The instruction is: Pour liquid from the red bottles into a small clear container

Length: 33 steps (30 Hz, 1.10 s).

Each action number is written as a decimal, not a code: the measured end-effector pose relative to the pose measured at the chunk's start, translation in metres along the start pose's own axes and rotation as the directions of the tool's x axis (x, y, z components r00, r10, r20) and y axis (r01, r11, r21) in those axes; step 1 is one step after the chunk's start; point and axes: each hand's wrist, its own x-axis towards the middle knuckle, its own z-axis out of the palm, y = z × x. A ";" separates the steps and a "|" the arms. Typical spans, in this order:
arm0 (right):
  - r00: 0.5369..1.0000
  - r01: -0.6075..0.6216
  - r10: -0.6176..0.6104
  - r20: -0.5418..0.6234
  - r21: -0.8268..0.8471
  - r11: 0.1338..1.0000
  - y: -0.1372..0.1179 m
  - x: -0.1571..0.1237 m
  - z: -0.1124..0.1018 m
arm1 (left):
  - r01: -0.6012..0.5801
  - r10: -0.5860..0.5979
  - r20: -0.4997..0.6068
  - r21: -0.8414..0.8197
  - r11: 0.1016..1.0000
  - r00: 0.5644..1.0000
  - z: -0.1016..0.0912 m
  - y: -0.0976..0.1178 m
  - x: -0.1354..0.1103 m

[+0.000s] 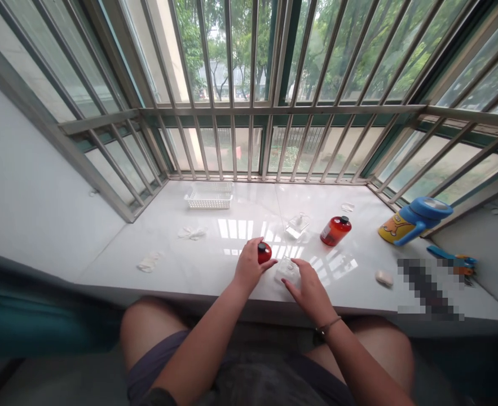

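Observation:
My left hand is wrapped around a small red bottle with a black cap, just above the front of a white marble windowsill. My right hand cups a clear plastic container, partly hiding it. The two hands are close together, with the container next to the red bottle. Farther back stand a larger red bottle with a black cap and a clear pump bottle, both out of reach of my fingers.
A white plastic basket stands at the back of the sill. Crumpled clear wrappers lie to the left. A blue-and-yellow cup and blue-handled tools sit at the right, partly blurred. Metal window bars rise behind.

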 end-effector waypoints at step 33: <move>0.986 -0.143 0.152 -0.064 0.124 0.982 0.021 -0.025 0.012 | 0.201 -0.231 -0.052 0.699 0.686 0.971 -0.171 -0.140 0.056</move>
